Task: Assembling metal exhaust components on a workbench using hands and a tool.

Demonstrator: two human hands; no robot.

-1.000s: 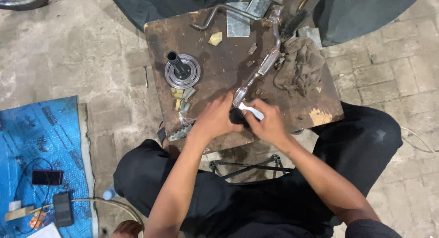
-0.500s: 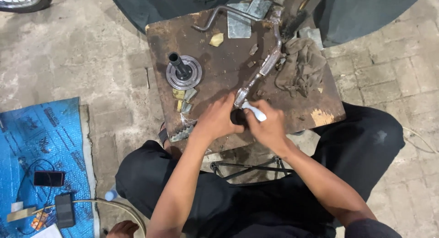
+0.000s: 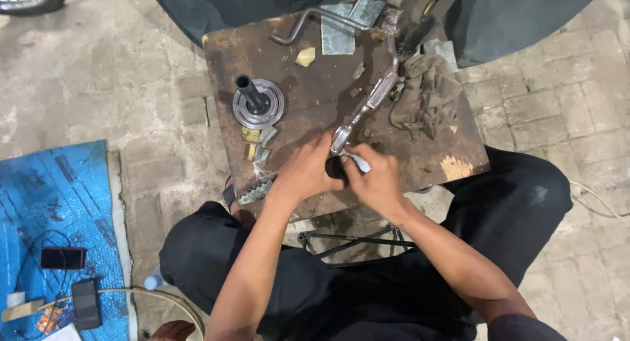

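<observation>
Both hands work at the near end of a long, bent, grey metal lever (image 3: 374, 98) lying across the rusty brown metal worktop (image 3: 315, 98): the left hand (image 3: 305, 172) is curled around that end, the right hand (image 3: 378, 181) pinches a small pale rag or paper (image 3: 357, 160) against it. Steadying the lever firmly with the left while rubbing in short strokes looks wise, since the work sits just beside the worktop's near edge. Open room lies in the middle; a round metal hub with a black shaft (image 3: 257, 103) stands left, a crumpled grey cloth (image 3: 426, 95) right.
</observation>
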